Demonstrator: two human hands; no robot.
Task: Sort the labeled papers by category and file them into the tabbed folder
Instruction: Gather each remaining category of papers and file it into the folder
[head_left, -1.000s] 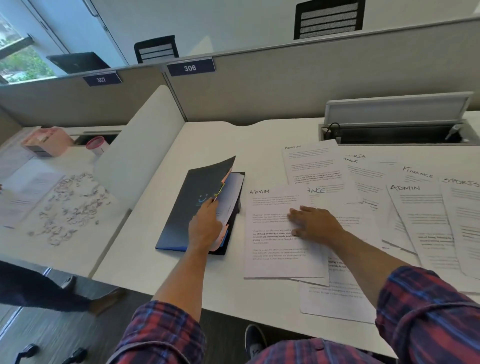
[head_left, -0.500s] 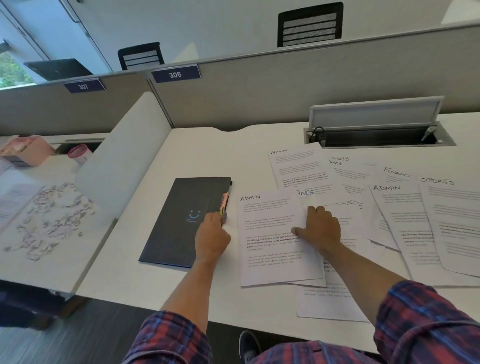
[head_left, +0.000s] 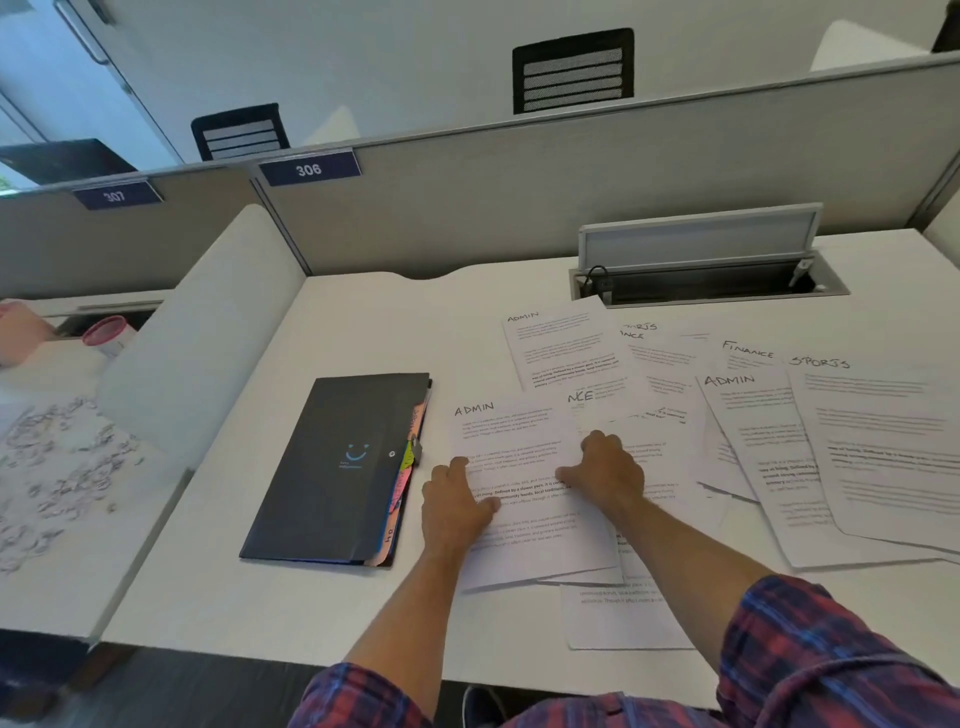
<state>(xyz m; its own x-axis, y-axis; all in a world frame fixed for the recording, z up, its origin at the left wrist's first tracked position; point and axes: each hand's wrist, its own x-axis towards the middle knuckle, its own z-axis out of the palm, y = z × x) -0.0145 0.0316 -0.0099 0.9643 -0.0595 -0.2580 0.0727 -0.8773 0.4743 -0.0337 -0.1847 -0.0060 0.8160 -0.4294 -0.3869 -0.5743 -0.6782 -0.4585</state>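
On the bench, just right of the shut folder, lies your top ADMIN sheet; thin, limp and slippery, so likely best pinched at an edge; your left hand and right hand press on it, fingers loosely bent, pinching nothing.

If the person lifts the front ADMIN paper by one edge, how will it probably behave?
The ADMIN sheet looks thin, so it will likely droop. It rests on other papers and may slide or drag them. Both the left hand and right hand lie on it, perhaps to steady it.
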